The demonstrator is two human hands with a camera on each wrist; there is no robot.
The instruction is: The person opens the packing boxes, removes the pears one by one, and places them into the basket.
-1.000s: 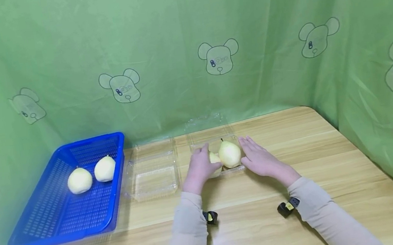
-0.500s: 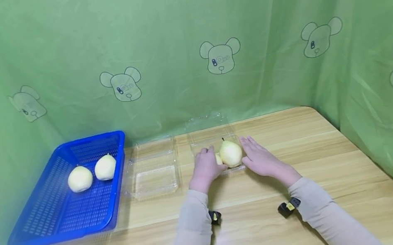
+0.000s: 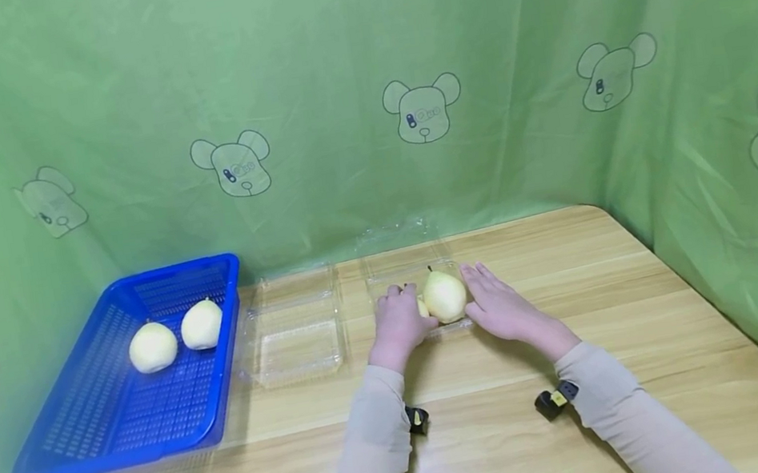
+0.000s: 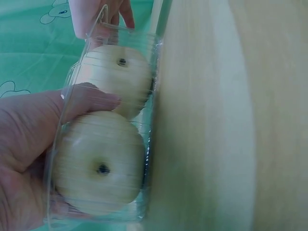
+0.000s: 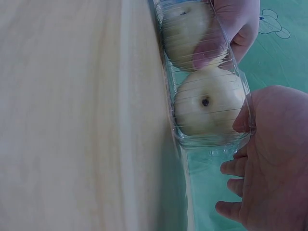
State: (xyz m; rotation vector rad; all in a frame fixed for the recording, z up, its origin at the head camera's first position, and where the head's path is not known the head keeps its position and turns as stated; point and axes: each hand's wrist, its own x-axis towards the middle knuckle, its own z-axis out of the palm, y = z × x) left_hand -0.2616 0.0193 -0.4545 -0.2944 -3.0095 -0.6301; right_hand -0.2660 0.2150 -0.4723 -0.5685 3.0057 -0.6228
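Note:
Two pale yellow pears sit side by side in a clear plastic clamshell box (image 5: 211, 142), whose lid (image 3: 402, 253) lies folded back. My left hand (image 3: 400, 321) holds the left pear (image 4: 98, 161), its thumb reaching between the two fruits inside the box. In the head view that hand hides most of this pear. The right pear (image 3: 444, 297) stands with its stem up. At the box's right side, my right hand (image 3: 504, 308) has its fingers stretched out, and its thumb (image 5: 244, 118) laps over the rim.
A second clear clamshell box (image 3: 299, 349) lies opened to the left, with nothing visible in it. Farther left stands a blue plastic basket (image 3: 225, 371) holding two pears (image 3: 153, 347). A green curtain (image 3: 338, 153) hangs behind the wooden table (image 3: 494, 430).
My left hand has shifted slightly right with the left pear, closer against the right pear, then barely moved. My right hand has stayed at the box's right side.

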